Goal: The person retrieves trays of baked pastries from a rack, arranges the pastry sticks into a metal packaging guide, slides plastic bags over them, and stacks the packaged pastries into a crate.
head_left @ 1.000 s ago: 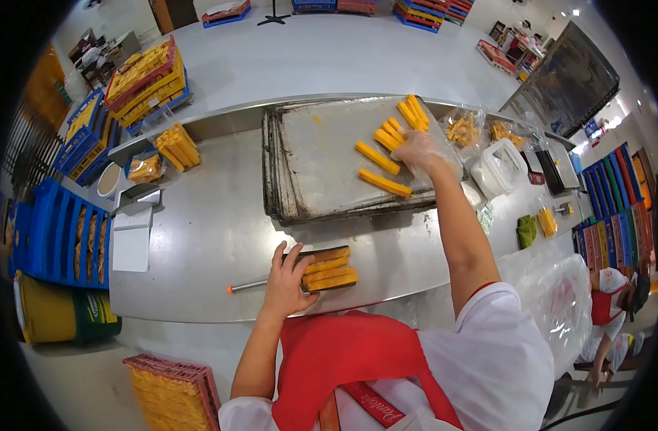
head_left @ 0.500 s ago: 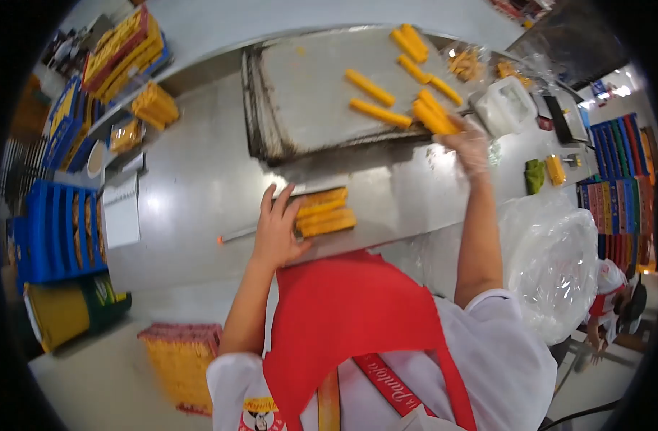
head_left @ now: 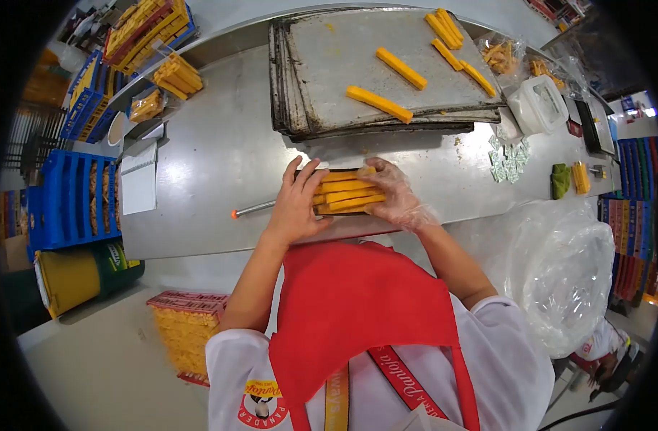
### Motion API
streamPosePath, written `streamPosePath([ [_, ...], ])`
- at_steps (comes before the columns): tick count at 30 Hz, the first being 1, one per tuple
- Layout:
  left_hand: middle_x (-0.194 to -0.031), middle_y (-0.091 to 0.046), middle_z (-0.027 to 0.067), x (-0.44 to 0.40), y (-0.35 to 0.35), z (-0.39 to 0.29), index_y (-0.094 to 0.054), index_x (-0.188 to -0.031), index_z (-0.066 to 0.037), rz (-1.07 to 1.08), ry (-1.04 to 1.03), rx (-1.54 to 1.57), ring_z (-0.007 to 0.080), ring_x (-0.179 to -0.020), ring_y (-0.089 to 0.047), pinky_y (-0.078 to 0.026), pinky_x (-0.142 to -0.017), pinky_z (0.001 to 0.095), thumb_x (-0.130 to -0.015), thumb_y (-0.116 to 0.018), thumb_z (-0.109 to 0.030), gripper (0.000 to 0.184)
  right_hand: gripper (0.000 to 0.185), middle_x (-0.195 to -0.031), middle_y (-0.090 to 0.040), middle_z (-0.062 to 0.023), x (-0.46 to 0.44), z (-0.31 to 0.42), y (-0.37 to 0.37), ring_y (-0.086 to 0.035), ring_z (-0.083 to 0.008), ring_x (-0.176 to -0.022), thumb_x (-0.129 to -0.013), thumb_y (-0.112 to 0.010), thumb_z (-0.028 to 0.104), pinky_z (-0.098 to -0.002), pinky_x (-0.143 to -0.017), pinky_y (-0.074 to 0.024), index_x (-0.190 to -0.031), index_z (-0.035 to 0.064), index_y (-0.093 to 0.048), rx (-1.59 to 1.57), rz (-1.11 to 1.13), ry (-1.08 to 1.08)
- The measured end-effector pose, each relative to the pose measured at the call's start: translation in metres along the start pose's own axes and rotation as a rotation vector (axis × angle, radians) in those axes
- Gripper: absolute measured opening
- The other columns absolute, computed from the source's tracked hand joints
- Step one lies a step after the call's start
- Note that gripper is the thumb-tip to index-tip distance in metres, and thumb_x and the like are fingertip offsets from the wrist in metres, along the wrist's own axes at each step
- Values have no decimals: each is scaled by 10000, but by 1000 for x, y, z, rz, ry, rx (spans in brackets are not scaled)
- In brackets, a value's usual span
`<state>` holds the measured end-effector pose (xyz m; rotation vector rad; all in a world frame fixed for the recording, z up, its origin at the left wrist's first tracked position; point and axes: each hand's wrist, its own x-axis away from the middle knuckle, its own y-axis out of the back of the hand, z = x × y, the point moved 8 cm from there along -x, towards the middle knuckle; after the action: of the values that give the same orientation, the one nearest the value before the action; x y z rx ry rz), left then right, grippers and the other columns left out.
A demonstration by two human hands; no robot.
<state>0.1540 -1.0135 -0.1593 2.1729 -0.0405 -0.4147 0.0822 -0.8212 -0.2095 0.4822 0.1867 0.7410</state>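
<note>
A small stack of yellow breadsticks (head_left: 347, 195) lies side by side in a dark-edged holder on the steel table, close to the red apron. My bare left hand (head_left: 294, 205) is closed round the left end of the holder, thumb at the near side. At the right end, my right hand (head_left: 399, 200), in a clear plastic glove, grips the ends of the breadsticks. Its fingertips are partly hidden by the glove. From behind my left hand sticks out a thin metal rod with an orange tip (head_left: 235, 214).
Beyond my hands, stacked baking trays (head_left: 329, 79) carry several loose breadsticks (head_left: 379, 104). A white plastic tub (head_left: 541, 104) and small printed packets (head_left: 510, 159) are on the right. A notebook (head_left: 139, 183) lies left; a large clear plastic bag (head_left: 559, 273) stands at the near right.
My right hand has come from the trays to the holder, bringing breadsticks with it. Fewer breadsticks lie on the top tray. My left hand stays at the holder's left end.
</note>
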Motion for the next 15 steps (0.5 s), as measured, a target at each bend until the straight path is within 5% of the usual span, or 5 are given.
streamPosePath([
  [5, -1480, -410, 166, 1, -1, 0, -451, -1385, -92, -23, 11, 28, 481, -1387, -275, -322, -1143, 538, -519, -886, -249, 982, 780, -1650, -136, -160, 1, -3, -8, -266, -309, -1483, -830, -690, 289, -403, -1216, -206, -1509, 49, -390, -677, -303, -109],
  [7, -1513, -359, 187, 0, 3, -6, -414, -1428, -101, -87, 8, 97, 490, -1398, -258, -304, -1150, 555, -536, -883, -273, 1022, 783, -1621, -216, -202, -9, 21, -20, -172, -336, -1516, -877, -668, 317, -433, -1199, -246, -1531, 42, -338, -57, -243, 106],
  [11, -1538, -310, 205, 2, 2, -5, -391, -1453, -108, -167, -19, 124, 496, -1406, -245, -291, -1151, 572, -553, -878, -301, 1041, 609, -1463, -478, -243, -28, 57, 12, -455, -374, -1366, -841, -736, 285, -434, -1137, -366, -1358, 16, -559, 112, -192, 118],
  [12, -1538, -305, 209, 2, 0, -3, -386, -1456, -110, -159, -3, 107, 496, -1405, -245, -291, -1150, 575, -555, -874, -307, 1043, 504, -1251, -641, -225, -29, 78, 39, -595, -381, -1181, -798, -774, 268, -441, -1030, -458, -1220, 25, -645, 129, -352, 250],
  [15, -1534, -310, 209, 2, -1, -4, -389, -1456, -112, -159, -4, 87, 497, -1402, -250, -294, -1148, 577, -550, -869, -312, 1045, 414, -1110, -684, -154, -38, 129, 102, -639, -355, -1051, -820, -770, 249, -461, -898, -501, -1167, 50, -661, 692, -682, 205],
])
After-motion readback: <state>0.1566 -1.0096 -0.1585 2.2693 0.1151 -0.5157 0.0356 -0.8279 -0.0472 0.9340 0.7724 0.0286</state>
